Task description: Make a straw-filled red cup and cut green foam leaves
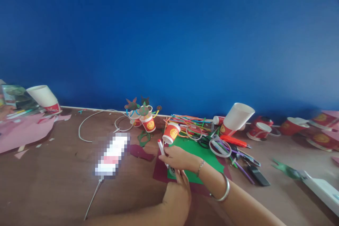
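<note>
My right hand [178, 158] reaches in from the right, its fingers closed round a white marker [160, 147] with a red end. Below it, my left hand [182, 180] crosses from the lower left with its fingers bent, beside a small dark and white piece [172, 172]; whether it grips this piece is hidden. Both hands are over a green paper sheet [212, 160] lying on a maroon sheet [160, 169]. Just beyond the marker is a red and white paper cup [171, 133], looking tilted.
Left of the hands lie a lit phone [112, 155] on a cable and maroon paper scraps [141, 153]. Decorated cups [148, 123] stand behind. Pipe cleaners [190, 119], an orange cutter [234, 141], a tape roll [220, 148] and stacked cups [237, 118] crowd the right.
</note>
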### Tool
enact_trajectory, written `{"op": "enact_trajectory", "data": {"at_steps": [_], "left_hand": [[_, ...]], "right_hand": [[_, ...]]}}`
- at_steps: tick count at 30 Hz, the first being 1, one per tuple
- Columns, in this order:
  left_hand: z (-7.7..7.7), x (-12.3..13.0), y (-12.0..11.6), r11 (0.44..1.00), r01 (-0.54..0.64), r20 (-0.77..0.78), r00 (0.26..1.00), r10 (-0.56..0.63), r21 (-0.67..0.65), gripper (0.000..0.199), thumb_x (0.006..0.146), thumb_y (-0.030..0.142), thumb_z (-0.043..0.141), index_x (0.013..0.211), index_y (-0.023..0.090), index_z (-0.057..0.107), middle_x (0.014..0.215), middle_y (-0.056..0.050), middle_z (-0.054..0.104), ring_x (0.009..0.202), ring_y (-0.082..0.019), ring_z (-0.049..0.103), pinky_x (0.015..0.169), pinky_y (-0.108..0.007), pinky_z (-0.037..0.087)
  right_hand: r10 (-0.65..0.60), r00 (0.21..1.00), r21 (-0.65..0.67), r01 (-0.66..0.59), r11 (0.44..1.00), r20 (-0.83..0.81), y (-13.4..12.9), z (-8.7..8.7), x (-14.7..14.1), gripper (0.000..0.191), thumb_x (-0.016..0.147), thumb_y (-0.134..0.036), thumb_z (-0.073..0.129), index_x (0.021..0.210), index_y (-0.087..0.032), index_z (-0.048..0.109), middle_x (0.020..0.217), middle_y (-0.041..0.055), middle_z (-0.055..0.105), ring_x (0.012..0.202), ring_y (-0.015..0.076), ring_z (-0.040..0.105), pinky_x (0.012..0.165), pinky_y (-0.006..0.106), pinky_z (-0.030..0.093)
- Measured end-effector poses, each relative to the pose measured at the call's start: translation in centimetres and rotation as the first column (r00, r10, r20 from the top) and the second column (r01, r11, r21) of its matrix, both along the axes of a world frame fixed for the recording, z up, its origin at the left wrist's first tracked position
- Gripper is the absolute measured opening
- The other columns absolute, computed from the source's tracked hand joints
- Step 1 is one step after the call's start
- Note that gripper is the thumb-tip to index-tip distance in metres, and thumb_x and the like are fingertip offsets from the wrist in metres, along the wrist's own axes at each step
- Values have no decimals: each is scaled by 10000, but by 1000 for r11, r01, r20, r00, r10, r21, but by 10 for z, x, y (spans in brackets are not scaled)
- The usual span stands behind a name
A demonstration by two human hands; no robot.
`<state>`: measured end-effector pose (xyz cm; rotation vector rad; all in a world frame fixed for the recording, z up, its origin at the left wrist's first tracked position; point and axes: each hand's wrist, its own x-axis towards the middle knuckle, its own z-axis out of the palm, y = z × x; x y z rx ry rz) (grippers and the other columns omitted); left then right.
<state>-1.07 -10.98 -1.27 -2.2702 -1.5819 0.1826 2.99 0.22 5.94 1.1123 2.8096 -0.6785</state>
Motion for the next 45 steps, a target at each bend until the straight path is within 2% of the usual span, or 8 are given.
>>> {"op": "enact_trajectory", "data": {"at_steps": [5, 12, 19, 25, 28, 34, 40, 45], "left_hand": [[0, 0, 2, 1000, -12, 1, 1000, 12, 21, 480, 808, 216, 522, 1262, 67, 472, 1131, -312, 567, 567, -187, 648, 399, -220, 469], [4, 2, 1, 998, -33, 22, 999, 32, 59, 472, 782, 204, 562, 1227, 56, 509, 1081, -306, 599, 601, -207, 657, 398, -213, 471], [12, 0, -1, 998, -5, 37, 999, 3, 70, 479, 765, 193, 574, 1227, 81, 516, 1164, -301, 550, 658, -242, 668, 382, -217, 465], [12, 0, 0, 998, 2, 9, 1000, -3, 62, 487, 769, 163, 550, 1248, 94, 496, 1208, -294, 519, 691, -255, 669, 377, -216, 458], [9, 1, 0, 998, -25, -10, 1000, 25, 52, 507, 770, 160, 544, 1269, 104, 472, 1219, -295, 507, 630, -228, 661, 375, -218, 453], [7, 0, 0, 998, -27, -35, 999, 29, 63, 521, 783, 188, 523, 1278, 48, 445, 1200, -341, 489, 483, -161, 610, 357, -217, 437], [11, 1, 1, 997, -60, -34, 998, 61, 46, 501, 763, 165, 540, 1247, 47, 487, 1198, -323, 494, 463, -151, 605, 356, -213, 451], [7, 0, 1, 996, -61, -21, 998, 62, 67, 497, 745, 151, 562, 1229, 50, 510, 1212, -308, 484, 415, -134, 583, 344, -224, 461]], "right_hand": [[46, 998, 7, -47, 999, 53, 3, -2, -5, 409, 886, -434, 345, 855, -141, 629, 829, 105, 670, 718, 197, 607, 579, 256, 347], [30, 995, 7, -31, 999, 92, 5, -5, -7, 407, 880, -437, 357, 878, -145, 641, 863, 114, 679, 764, 222, 628, 606, 261, 384], [9, 995, 29, -12, 1000, 104, 5, 2, -9, 401, 884, -408, 351, 901, -143, 652, 888, 123, 674, 786, 229, 630, 638, 275, 409], [-27, 996, 20, 26, 999, 85, 7, 4, -6, 401, 879, -406, 354, 906, -138, 651, 893, 125, 663, 800, 238, 630, 643, 284, 410], [-53, 996, 27, 51, 998, 66, 9, 2, -4, 403, 880, -413, 351, 909, -142, 647, 893, 122, 658, 787, 233, 631, 638, 282, 404], [-92, 994, 28, 91, 995, 64, 10, 1, 0, 391, 883, -410, 357, 891, -143, 642, 872, 117, 667, 786, 229, 626, 637, 268, 392], [-164, 986, 46, 163, 986, 20, 11, -5, 7, 392, 887, -419, 349, 867, -140, 624, 830, 107, 672, 729, 207, 613, 580, 252, 345], [-220, 975, 40, 221, 974, -38, 13, -12, 13, 352, 888, -383, 371, 806, -141, 614, 766, 83, 656, 650, 156, 570, 530, 237, 286]]}}
